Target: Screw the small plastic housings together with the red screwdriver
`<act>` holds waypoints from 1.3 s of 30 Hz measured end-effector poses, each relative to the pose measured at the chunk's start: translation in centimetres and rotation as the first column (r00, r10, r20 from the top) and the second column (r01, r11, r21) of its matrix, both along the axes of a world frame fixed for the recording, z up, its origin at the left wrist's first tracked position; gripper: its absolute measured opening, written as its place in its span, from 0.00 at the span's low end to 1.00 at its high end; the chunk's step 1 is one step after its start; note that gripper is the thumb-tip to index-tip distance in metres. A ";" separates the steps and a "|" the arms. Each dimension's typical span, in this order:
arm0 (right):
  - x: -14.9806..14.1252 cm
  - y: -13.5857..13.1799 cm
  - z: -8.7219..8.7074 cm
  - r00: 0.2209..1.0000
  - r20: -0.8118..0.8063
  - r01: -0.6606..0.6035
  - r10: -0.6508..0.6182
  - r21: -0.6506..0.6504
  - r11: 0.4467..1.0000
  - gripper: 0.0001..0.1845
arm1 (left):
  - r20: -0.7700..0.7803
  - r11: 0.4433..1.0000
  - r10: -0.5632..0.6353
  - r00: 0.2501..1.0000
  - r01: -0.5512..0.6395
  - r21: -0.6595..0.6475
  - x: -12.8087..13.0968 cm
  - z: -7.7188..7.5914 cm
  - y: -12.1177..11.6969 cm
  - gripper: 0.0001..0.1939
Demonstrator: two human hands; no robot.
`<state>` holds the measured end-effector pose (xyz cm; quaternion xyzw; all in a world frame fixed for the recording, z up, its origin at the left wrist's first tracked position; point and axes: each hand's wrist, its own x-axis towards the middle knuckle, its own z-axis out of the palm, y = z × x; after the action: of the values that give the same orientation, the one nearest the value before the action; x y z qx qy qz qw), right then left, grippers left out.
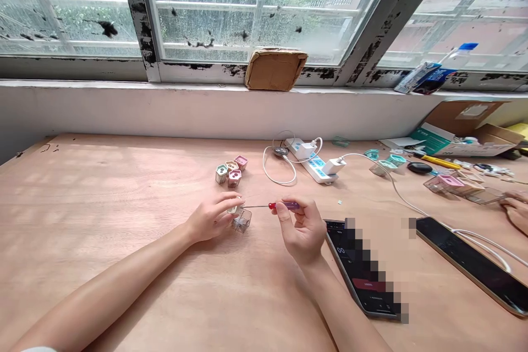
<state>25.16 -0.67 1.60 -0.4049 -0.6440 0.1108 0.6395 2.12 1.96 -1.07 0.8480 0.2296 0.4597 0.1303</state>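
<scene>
In the head view, the left hand [215, 216] has its fingers closed on a small pale box [235, 209] near the middle of the table [136, 264]; those fingers hide part of it. A clear plastic case [242, 221] lies just beside it, close to the fingertips. The right hand [303, 228] is clamped round the handle of a screwdriver [284, 205], its thin shaft pointing left at the pale box; whether the tip touches cannot be told.

Beyond the left hand sits a cluster of four little boxes: a green one [221, 174], an orange one [231, 166] and two pink ones, one behind [241, 163] and one in front [234, 178]. Farther back is a power strip [319, 169] with white plugs and a looped cable [279, 182]. A phone [358, 269] lies right beside the right forearm, crowding that side, and a second phone [474, 264] lies farther right, near another person's hand [516, 208]. Behind these are teal pieces [386, 165], a yellow-handled tool [441, 161] and an open carton [437, 140].
</scene>
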 end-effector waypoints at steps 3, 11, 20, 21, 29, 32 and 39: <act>-0.2 -0.3 0.7 0.992 0.109 0.059 -0.065 0.056 0.997 0.03 | -0.033 1.000 0.010 0.999 -0.009 0.013 -0.1 -0.1 -0.1 0.19; -0.3 -0.5 1.7 0.981 0.165 0.095 -0.099 0.035 0.995 0.07 | -0.090 0.999 0.021 0.996 -0.018 0.033 0.0 -0.2 -0.2 0.18; 0.3 -0.2 0.5 0.982 0.181 -0.057 0.050 0.032 0.998 0.13 | -0.035 1.000 0.013 0.999 -0.013 0.008 -0.1 0.1 0.0 0.18; 0.3 -0.2 0.5 0.981 0.185 -0.059 0.051 0.037 0.998 0.13 | -0.036 1.000 0.014 0.999 -0.014 0.009 -0.1 0.0 0.0 0.18; 0.3 -0.1 0.4 0.980 0.190 0.063 -0.061 -0.007 0.998 0.03 | -0.063 1.000 -0.002 0.998 0.003 0.009 -0.2 0.0 0.0 0.18; 0.4 -0.2 0.6 0.979 0.201 0.033 -0.031 -0.005 0.999 0.03 | -0.060 1.000 0.002 0.998 -0.001 0.012 -0.2 0.0 0.0 0.19; 0.9 -0.1 1.1 0.974 0.224 -0.026 0.029 -0.017 1.000 0.07 | -0.058 1.000 0.006 0.998 -0.005 0.019 -0.2 0.0 0.0 0.18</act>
<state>26.05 -0.77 2.67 -0.4104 -0.7166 0.0778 0.5585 1.93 1.94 -1.05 0.8614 0.2314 0.4375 0.1143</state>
